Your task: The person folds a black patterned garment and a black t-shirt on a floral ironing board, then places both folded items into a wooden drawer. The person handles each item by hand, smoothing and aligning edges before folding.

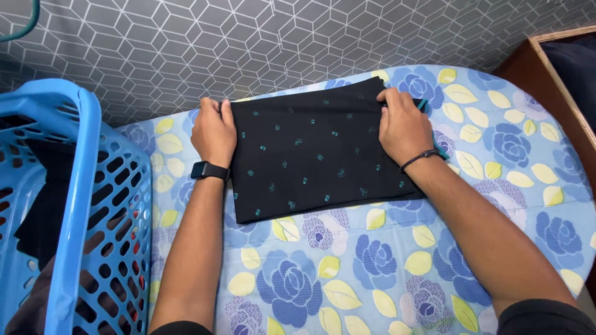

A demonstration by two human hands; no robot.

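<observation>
A folded black cloth with tiny teal marks (313,155) lies flat on a board with a cover of blue roses and yellow leaves (372,267). The cloth sits near the far edge of the board, close to the grey wall with a cube pattern (248,43). The left hand (214,133) rests on the left end of the cloth, and its fingers are curled over the far left corner, pinching the edge. A black watch band (209,170) is on that wrist. The right hand (403,127) lies on the right end of the cloth, with its fingers bent down and gripping the far right corner. A thin black wrist band (424,157) is on that arm. To the left of the cloth, just beside the board, stands a blue plastic basket with many holes (81,205). Dark clothes (43,211) lie inside it. To the right of the cloth, past the end of the board, is a brown wooden box edge (559,80).
</observation>
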